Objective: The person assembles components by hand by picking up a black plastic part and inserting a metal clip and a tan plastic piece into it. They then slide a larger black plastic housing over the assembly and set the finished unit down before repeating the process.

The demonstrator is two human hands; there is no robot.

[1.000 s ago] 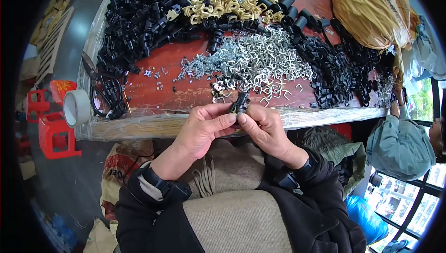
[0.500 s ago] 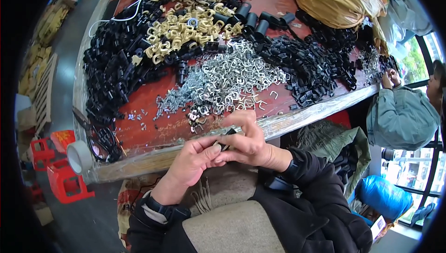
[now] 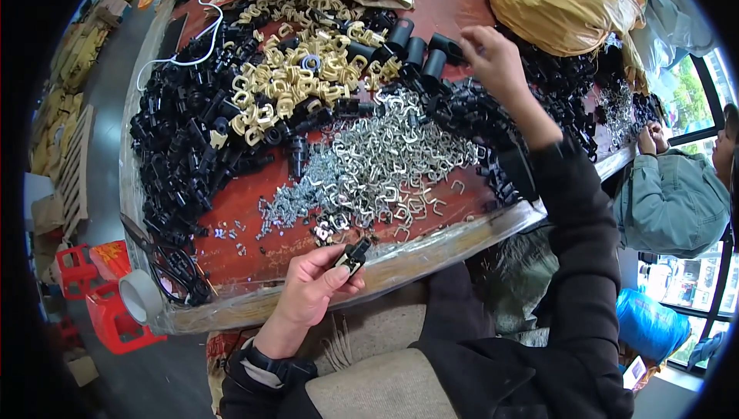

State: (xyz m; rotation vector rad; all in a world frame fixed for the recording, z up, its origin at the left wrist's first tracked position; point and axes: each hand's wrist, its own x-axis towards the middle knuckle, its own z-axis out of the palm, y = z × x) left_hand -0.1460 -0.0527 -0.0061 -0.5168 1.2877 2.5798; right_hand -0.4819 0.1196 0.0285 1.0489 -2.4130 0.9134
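Note:
My left hand is closed on a small black plastic fitting, pinched between thumb and fingers in front of the table's near edge. A pale strip shows on the fitting's side. Stretched out to the far right, my right hand is above the table beside several black tubes, its fingers bent and apart with nothing visible in them. Below and around that arm lies a heap of black plastic pieces. Silvery U-shaped clips and small grey screws are piled in the middle.
Cream U-shaped parts and black fittings cover the left of the red table. A tape roll sits at the near left corner. Yellow sacks stand at the back. Another person works at the far right.
My right hand has left the fitting and moved far and right, over toward the black tubes. My left hand keeps hold of the fitting, now more exposed. The view has shifted slightly.

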